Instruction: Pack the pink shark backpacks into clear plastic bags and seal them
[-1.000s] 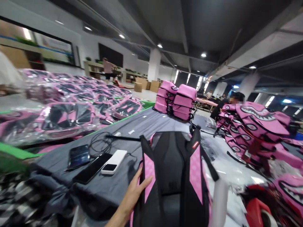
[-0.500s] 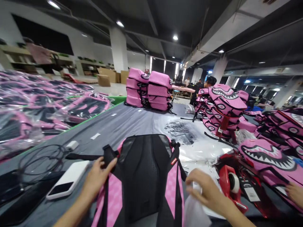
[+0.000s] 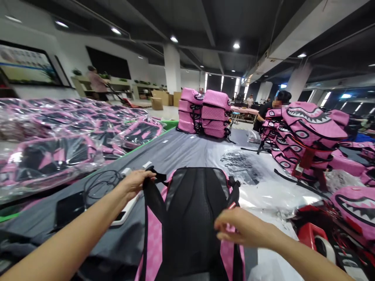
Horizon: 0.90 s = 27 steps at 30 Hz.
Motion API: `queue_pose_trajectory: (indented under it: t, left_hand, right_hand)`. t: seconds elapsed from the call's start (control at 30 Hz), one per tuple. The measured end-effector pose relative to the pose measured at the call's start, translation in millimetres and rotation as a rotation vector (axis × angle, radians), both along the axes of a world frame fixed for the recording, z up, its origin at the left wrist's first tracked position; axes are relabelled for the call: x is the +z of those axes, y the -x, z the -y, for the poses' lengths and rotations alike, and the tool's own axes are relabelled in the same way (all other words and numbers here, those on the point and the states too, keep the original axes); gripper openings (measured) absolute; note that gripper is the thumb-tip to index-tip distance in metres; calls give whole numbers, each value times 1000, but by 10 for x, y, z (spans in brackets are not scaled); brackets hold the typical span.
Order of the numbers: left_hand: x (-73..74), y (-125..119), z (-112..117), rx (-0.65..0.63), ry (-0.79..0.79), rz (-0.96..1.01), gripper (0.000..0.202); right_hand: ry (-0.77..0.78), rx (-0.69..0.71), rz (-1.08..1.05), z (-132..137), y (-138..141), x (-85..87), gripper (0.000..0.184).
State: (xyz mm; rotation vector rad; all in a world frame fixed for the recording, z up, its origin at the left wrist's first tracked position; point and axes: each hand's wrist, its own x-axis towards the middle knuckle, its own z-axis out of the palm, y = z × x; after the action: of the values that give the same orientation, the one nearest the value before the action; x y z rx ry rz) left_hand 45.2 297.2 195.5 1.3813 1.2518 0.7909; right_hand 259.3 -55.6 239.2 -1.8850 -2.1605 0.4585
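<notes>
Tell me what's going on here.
A person's left hand pinches a black strap of a pink-and-black backpack lying on a grey-covered table. Their right hand hovers near the other strap. Stacked pink backpacks and plastic-bagged ones lie around; a co-worker is beyond the stacks.

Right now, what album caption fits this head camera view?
Left hand holds a strap of a pink-and-black backpack, right hand beside the other strap.

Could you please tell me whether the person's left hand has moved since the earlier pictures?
Yes. The left hand has moved forward across the table: it was beside the white power bank, and now it is over that bank's far end.
</notes>
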Motion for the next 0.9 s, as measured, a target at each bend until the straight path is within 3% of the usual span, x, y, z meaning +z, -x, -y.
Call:
queue_pose_trajectory:
  t: [0.07, 0.17, 0.23, 0.3, 0.43, 0.53, 0.6, 0.67, 0.73, 0.77, 0.83, 0.9]
  left_hand:
    - [-57, 18, 27, 22, 77, 57, 19]
    - [-218, -12, -17, 65, 133, 85, 36]
    - [-336, -38, -117, 91, 127, 75, 42]
    - [-456, -41, -251, 124, 98, 34, 41]
    - [-772, 29, -443, 216, 90, -91, 33]
    - [-1057, 45, -395, 279, 168, -99, 34]
    - [-1165, 11, -303, 293, 222, -36, 38]
    - [-1137, -19, -223, 273, 245, 72, 46]
    - [-962, -1, -177, 211, 227, 209, 50]
    - [-831, 29, -163, 166, 202, 276, 50]
    - [-521, 113, -136, 59, 130, 379, 45]
    - [-208, 200, -86, -48, 40, 432, 43]
  right_hand:
    - [-72, 78, 88, -760, 77, -15, 19]
    - [-155, 88, 163, -1855, 301, -177, 34]
    - [-138, 85, 175, -2408, 508, -318, 36]
    - [-97, 71, 198, -2760, 719, -460, 27]
    - [-101, 55, 223, -2924, 959, -736, 30]
    - [-154, 179, 225, -2789, 845, -914, 27]
    - [-205, 311, 174, -2701, 675, -984, 27]
    - [-223, 365, 51, -2670, 534, -1000, 33]
    - [-200, 245, -89, -2718, 497, -960, 28]
    - [-192, 156, -144, -2772, 520, -918, 27]
    - [-204, 10, -194, -2920, 611, -780, 44]
    - [-255, -48, -174, -3063, 685, -572, 50]
